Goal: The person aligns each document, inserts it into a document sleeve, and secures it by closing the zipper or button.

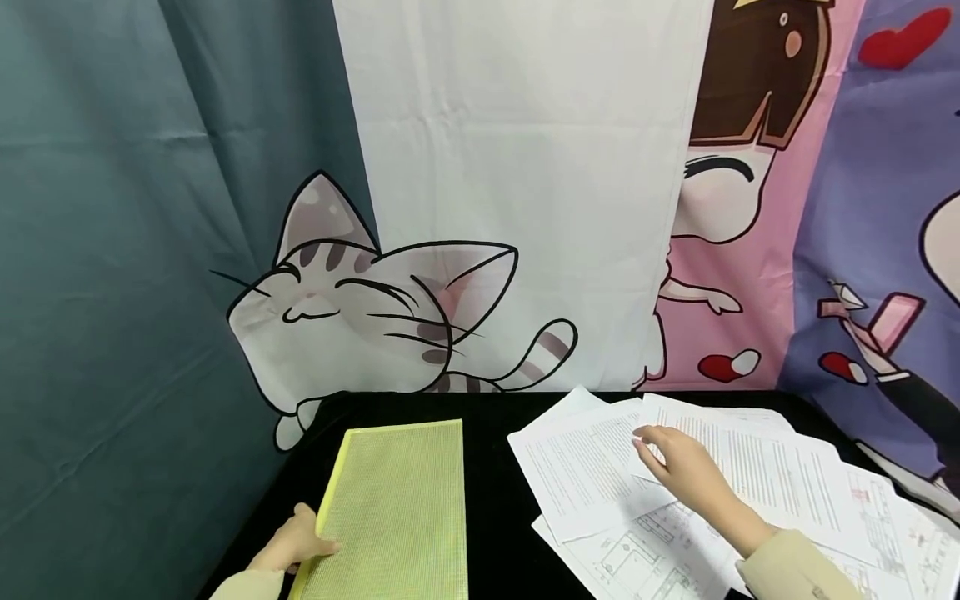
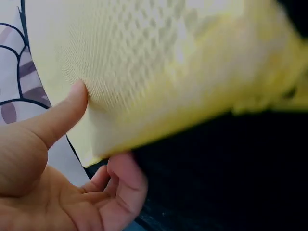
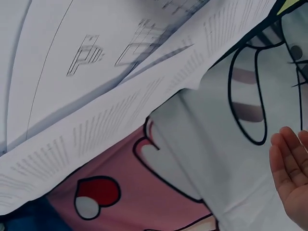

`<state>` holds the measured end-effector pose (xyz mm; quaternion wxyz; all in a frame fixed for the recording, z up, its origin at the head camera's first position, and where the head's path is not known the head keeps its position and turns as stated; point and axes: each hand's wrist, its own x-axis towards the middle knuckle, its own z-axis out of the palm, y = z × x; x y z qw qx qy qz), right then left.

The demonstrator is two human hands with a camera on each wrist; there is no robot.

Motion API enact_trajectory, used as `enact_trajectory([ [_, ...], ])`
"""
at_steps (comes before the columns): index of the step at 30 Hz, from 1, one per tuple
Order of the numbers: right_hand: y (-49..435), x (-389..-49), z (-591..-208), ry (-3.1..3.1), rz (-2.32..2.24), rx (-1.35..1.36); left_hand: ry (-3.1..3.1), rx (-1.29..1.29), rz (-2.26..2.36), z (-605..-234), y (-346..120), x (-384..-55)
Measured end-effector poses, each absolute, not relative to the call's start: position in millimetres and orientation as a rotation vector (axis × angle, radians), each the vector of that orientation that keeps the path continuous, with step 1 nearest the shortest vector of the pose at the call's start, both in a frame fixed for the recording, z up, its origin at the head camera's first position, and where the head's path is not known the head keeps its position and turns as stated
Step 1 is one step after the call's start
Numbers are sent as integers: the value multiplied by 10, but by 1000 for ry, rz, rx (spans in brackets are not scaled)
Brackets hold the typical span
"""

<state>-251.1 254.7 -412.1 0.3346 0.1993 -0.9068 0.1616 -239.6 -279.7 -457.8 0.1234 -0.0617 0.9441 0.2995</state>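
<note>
A flat yellow file pouch point(image 1: 397, 508) with a fine mesh pattern lies on the black tabletop in the head view. My left hand point(image 1: 298, 537) pinches its left edge. In the left wrist view, the thumb of this hand point(image 2: 72, 178) presses on the mesh face of the pouch point(image 2: 134, 57), while the other fingers curl at the underside of its yellow border. Over the spread printed sheets point(image 1: 600, 467) hovers my right hand point(image 1: 678, 467), its fingers loosely bent. The right wrist view shows nothing held in the right hand point(image 3: 292, 178), and the sheets point(image 3: 110, 110) off to its side.
Several sheets overlap on the right, some with lines of text, others with technical drawings point(image 1: 652, 562). A strip of black cloth point(image 1: 498, 500) separates the pouch from the papers. Behind the table hangs a printed curtain point(image 1: 525, 167) with a cartoon cat.
</note>
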Motion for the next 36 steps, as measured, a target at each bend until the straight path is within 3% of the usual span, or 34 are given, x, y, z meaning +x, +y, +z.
enact_trajectory([
  [8, 2301, -2450, -4153, -2401, 399, 631, 2692, -180, 922, -4573, -2881, -2420],
  [15, 2139, -2408, -4194, -2499, 475, 604, 2515, 195, 1243, -4528, -2879, -2453],
  [18, 2025, -2387, -4254, -2502, 607, 631, 2483, 186, 1397, -4450, -2786, -2475],
  [25, 1573, -2064, -4343, -2434, 1363, 749, 2296, -25, 1972, -4063, -2090, -2350],
  [31, 1143, -1781, -4015, -2389, 1844, 1003, 2119, 117, 2258, -3631, -1341, -2177],
  [36, 966, -1694, -3728, -2341, 2374, 893, 1998, 225, 2372, -3482, -864, -2055],
])
